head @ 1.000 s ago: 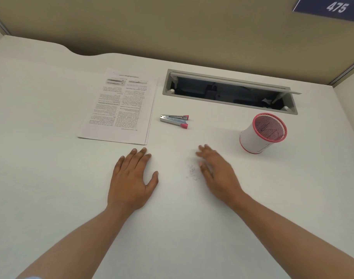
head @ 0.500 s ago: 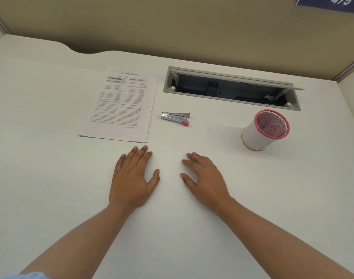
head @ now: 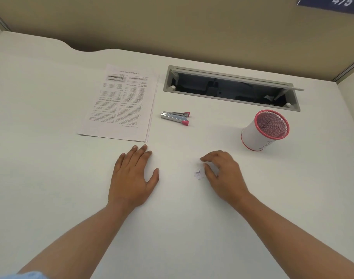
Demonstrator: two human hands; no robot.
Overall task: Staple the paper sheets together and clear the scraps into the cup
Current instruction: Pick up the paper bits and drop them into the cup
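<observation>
1 stapler [head: 175, 118] lying on desk [head: 51, 178]. 1 paper stack [head: 119, 103] left of stapler, near edge just beyond left hand [head: 131, 176], fingers straight, flat. 1 cup [head: 264, 130] right of stapler, upright, well apart. 1 scrap pile [head: 198, 174] nearer than stapler, just beside right hand [head: 222, 174], fingers loosely bent, nothing seen held. Bare desk between scraps and cup

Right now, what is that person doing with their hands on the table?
A person is clearing up at a white table. Their left hand lies flat on it. Their right hand arches beside a tiny pile of paper scraps, ready to gather them. The paper sheets, the small stapler beside them and the pink-rimmed cup sit untouched farther back.
</observation>
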